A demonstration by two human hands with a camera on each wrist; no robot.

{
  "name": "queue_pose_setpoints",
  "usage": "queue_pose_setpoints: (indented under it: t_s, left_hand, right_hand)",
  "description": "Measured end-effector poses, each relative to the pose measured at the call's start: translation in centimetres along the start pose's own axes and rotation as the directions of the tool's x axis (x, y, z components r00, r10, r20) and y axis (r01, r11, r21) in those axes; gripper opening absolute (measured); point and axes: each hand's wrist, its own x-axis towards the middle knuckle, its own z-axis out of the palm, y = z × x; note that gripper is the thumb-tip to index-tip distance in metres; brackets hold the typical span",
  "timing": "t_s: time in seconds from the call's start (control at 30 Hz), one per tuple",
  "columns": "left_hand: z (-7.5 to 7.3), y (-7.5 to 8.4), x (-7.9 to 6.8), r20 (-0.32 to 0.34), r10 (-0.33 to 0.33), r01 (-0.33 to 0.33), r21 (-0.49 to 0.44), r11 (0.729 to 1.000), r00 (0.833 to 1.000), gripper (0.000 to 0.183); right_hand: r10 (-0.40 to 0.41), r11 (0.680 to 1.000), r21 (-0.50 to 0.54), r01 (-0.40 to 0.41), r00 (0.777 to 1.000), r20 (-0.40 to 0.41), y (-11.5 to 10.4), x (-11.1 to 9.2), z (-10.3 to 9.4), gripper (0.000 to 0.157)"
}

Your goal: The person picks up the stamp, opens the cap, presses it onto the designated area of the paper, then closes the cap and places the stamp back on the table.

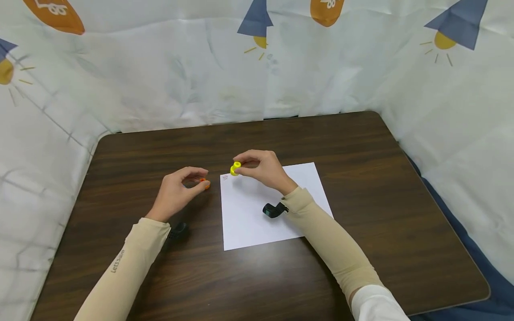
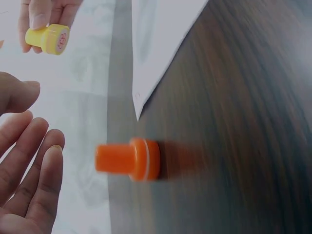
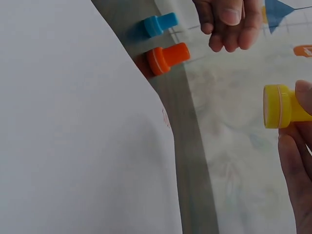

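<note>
My right hand (image 1: 263, 169) pinches a yellow self-inking stamp (image 1: 236, 167) by its handle, above the far left corner of a white sheet of paper (image 1: 257, 223). The left wrist view shows a reddish pattern on the face of the yellow stamp (image 2: 57, 40). Left of the paper, an orange stamp (image 2: 127, 160) stands upright on the table, handle up. My left hand (image 1: 176, 189) hovers around it, fingers relaxed and apart from it, holding nothing. Small reddish marks (image 3: 165, 118) are on the paper's corner.
A blue stamp (image 3: 162, 24) stands beyond the orange one, hidden in the head view. Everything is on a dark wood table (image 1: 381, 214), with white printed cloth (image 1: 160, 67) hanging behind it. Each wrist carries a small black camera (image 1: 275, 210).
</note>
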Motion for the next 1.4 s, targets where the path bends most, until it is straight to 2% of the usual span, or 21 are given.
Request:
queue_pose_setpoints:
  t_s: [0.37, 0.5, 0.67, 0.97, 1.4]
  left_hand:
    - [2.0, 1.4, 0.4, -0.024, 0.032, -0.034, -0.08, 0.996, 0.999, 0.031]
    - [2.8, 2.1, 0.6, -0.03, 0.051, -0.055, -0.137, 0.989, 0.998, 0.029]
    - [3.7, 3.0, 0.8, -0.035, 0.082, -0.087, -0.217, 0.972, 0.996, 0.03]
    - [5.2, 4.4, 1.2, -0.051, 0.057, -0.072, -0.362, 0.929, 0.997, 0.034]
    - [6.9, 5.0, 0.8, -0.089, 0.048, -0.085, -0.48, 0.873, 0.995, 0.039]
  right_hand:
    - [0.007, 1.0, 0.022, -0.006, 0.999, -0.053, 0.3, -1.6, -0.4, 0.035]
    - [0.019, 0.998, 0.057, -0.015, 0.997, -0.07, 0.4, -2.1, -0.4, 0.034]
    - [0.027, 0.995, 0.103, -0.019, 0.996, -0.084, 0.4, -2.7, -0.4, 0.034]
    - [0.052, 0.983, 0.184, -0.024, 0.988, -0.148, 0.0, -3.4, -0.6, 0.031]
    - [0.144, 0.953, 0.289, -0.09, 0.975, -0.171, -0.7, -4.6, -0.6, 0.033]
